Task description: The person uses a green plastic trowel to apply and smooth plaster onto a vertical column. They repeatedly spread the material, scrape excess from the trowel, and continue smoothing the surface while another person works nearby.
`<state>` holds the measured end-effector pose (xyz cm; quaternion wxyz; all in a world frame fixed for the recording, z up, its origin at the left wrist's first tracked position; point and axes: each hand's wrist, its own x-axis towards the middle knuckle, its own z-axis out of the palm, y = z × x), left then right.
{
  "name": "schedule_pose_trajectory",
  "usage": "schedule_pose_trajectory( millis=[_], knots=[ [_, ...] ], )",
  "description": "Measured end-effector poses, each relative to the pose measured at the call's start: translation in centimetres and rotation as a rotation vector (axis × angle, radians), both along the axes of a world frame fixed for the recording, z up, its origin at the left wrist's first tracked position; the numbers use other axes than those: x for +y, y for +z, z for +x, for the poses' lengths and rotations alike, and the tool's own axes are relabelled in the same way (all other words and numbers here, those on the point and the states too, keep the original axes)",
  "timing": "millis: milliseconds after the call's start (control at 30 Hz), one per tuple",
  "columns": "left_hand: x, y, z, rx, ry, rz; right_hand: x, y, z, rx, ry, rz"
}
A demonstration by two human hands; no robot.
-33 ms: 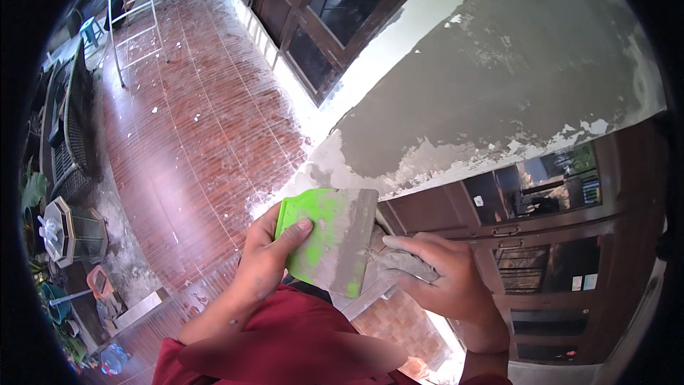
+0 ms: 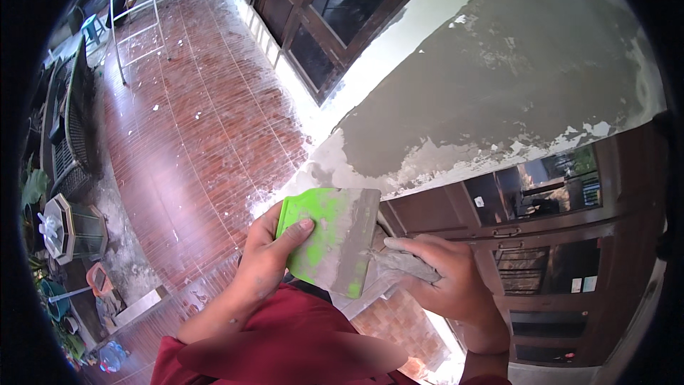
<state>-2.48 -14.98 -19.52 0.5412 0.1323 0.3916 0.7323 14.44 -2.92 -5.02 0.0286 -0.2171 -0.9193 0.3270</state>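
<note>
My left hand (image 2: 267, 248) grips a broad green plastic scraper (image 2: 324, 210), thumb lying on its upper face. Grey filler is smeared over the scraper, thickest in a band along its right side. In my right hand (image 2: 456, 281) is a putty-coated tool (image 2: 407, 265), probably a putty knife; its narrow end meets the scraper's right edge. My fingers hide part of the tool, and its blade cannot be clearly made out. Beyond both hands, a wall (image 2: 484, 93) carries a large patch of grey plaster with ragged white lower edges.
Brown doors with glass panes (image 2: 548, 264) stand at the right, and another dark door (image 2: 313, 28) is at the far end. Debris dots the reddish tiled floor (image 2: 171, 135). A metal ladder (image 2: 135, 21), a bench (image 2: 68, 121) and an octagonal planter-like object (image 2: 75, 232) line the left.
</note>
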Motion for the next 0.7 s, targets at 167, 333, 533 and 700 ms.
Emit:
schedule_pose_trajectory(
  millis=[167,333,533,700],
  knots=[
    [-0.2,0.3,-0.4,-0.085,-0.088,0.045,0.3,1.2,0.5,-0.065,0.038,0.039],
    [-0.3,0.8,-0.4,-0.105,-0.075,0.038,0.6,1.9,0.5,-0.078,0.051,0.096],
    [-0.3,1.1,-0.4,-0.042,-0.074,-0.007,0.8,1.7,0.4,0.012,0.003,0.048],
    [0.1,1.2,-0.7,-0.072,0.068,0.006,0.4,-0.9,-1.4,0.218,-0.268,-0.166]
  ],
)
